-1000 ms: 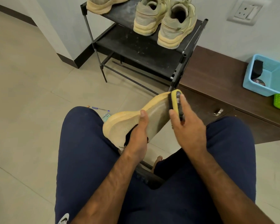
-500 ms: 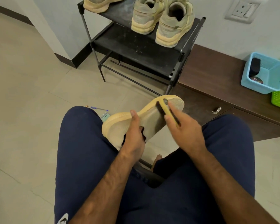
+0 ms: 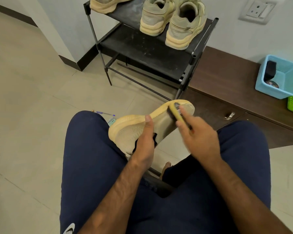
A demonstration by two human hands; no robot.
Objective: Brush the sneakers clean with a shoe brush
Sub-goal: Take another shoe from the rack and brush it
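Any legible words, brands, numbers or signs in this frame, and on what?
No text can be read.
White logo on the trousers: cut off at the edge, no letters.
Round tin in the blue basket: label blurred.
Packet on the floor: print too small.

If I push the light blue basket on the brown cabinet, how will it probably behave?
The blue basket looks like thin slotted plastic, so probably light and slightly flexible. It sits low and wide on the smooth brown cabinet, so it would likely slide rather than tip.
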